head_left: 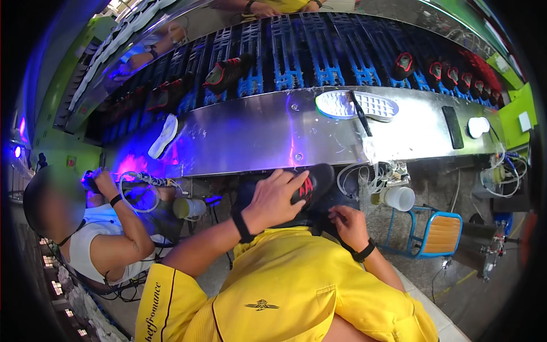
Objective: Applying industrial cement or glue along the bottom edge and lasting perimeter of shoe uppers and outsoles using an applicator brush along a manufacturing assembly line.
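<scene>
A black shoe (320, 181) with red markings lies over my lap, just below the front edge of the metal bench. My left hand (274, 196) grips it from the left side, fingers laid across its upper. To the right of the shoe, my right hand (350, 225) is apart from it, its fingers curled in against my dark clothing; whatever they may hold is hidden. On the bench ahead rests a white shoe sole (336, 105), and a dark brush (360, 111) lies across it. Another white sole (164, 135) stands farther left on the bench.
Behind the metal bench (245, 134) runs a slatted conveyor (285, 54) carrying several dark shoes. A black bar (453, 126) lies at the bench's right. Below hang tubes and a white cup (400, 198); a stool (439, 235) stands right. A co-worker (111, 239) sits at left.
</scene>
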`<state>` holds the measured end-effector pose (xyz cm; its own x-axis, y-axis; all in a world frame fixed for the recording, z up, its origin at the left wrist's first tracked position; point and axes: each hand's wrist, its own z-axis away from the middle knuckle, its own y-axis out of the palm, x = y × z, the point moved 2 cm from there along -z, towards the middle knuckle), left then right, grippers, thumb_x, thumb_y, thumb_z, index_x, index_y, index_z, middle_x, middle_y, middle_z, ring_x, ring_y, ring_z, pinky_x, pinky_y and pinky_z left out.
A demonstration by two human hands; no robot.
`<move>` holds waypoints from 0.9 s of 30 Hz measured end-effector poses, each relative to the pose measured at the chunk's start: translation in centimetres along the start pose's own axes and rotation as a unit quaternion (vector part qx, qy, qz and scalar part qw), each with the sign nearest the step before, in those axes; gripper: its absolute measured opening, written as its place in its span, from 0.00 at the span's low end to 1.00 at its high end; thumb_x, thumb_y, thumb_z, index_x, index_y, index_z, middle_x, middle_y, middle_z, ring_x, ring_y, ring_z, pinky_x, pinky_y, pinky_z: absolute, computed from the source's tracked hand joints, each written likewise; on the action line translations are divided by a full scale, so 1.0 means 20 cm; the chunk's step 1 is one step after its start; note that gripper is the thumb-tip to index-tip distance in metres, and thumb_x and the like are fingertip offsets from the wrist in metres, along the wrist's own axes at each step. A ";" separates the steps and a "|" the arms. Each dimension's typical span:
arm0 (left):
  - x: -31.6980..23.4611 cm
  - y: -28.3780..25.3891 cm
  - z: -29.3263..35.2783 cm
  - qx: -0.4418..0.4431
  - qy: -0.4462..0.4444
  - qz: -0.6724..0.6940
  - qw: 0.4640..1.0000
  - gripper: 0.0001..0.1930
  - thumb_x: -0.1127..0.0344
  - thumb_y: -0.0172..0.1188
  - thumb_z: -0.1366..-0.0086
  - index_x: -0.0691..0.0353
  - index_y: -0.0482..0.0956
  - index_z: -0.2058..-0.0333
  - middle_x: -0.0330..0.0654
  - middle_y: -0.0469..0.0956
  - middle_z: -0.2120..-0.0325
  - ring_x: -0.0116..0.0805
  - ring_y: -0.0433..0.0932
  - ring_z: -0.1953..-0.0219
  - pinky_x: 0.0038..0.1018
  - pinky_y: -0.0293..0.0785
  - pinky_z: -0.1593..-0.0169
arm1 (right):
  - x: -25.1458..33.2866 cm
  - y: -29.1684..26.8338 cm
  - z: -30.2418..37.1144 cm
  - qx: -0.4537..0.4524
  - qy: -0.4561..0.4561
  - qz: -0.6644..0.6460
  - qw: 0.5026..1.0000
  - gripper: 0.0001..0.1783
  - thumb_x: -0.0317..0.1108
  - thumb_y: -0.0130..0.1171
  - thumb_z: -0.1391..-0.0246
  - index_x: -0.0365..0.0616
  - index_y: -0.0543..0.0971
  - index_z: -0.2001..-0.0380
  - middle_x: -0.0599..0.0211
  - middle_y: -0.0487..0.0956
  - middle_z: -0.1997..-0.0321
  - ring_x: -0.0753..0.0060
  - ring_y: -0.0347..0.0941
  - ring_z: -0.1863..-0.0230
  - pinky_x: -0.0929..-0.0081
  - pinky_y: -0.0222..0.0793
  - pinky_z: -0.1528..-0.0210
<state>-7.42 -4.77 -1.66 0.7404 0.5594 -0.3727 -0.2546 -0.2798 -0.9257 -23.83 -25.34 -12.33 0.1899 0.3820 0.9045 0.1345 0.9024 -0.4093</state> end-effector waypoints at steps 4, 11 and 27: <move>0.08 -0.21 0.13 -0.040 -0.115 0.173 0.977 0.39 0.64 0.81 0.45 0.60 0.81 0.34 0.47 0.88 0.51 0.42 0.86 0.50 0.35 0.80 0.40 | -0.03 -0.02 0.03 -0.026 0.028 -0.012 0.999 0.11 0.20 0.63 0.41 0.39 0.87 0.56 0.54 0.89 0.63 0.56 0.89 0.66 0.67 0.82 0.63; 0.29 -0.35 0.16 -0.110 -0.195 0.720 0.657 0.35 0.65 0.68 0.27 0.67 0.68 0.26 0.42 0.83 0.41 0.33 0.84 0.44 0.31 0.77 0.36 | 0.05 -0.15 -0.08 -0.161 0.037 -0.102 0.981 0.08 0.27 0.62 0.27 0.32 0.87 0.58 0.64 0.87 0.67 0.77 0.82 0.67 0.78 0.77 0.62; 0.53 -0.21 0.40 -0.122 -0.250 0.849 0.449 0.29 0.54 0.60 0.21 0.66 0.72 0.30 0.45 0.83 0.41 0.38 0.83 0.40 0.39 0.77 0.33 | 0.38 0.04 -0.45 -0.260 -0.099 0.180 0.943 0.13 0.29 0.75 0.41 0.42 0.81 0.77 0.60 0.78 0.76 0.53 0.75 0.74 0.58 0.67 0.70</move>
<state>-3.53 8.61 -2.18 -0.6395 -0.5346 -0.5524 -0.0672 -0.6770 0.7329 -13.47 -23.47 -6.96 0.1359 0.7216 0.6788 0.5654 0.5061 -0.6512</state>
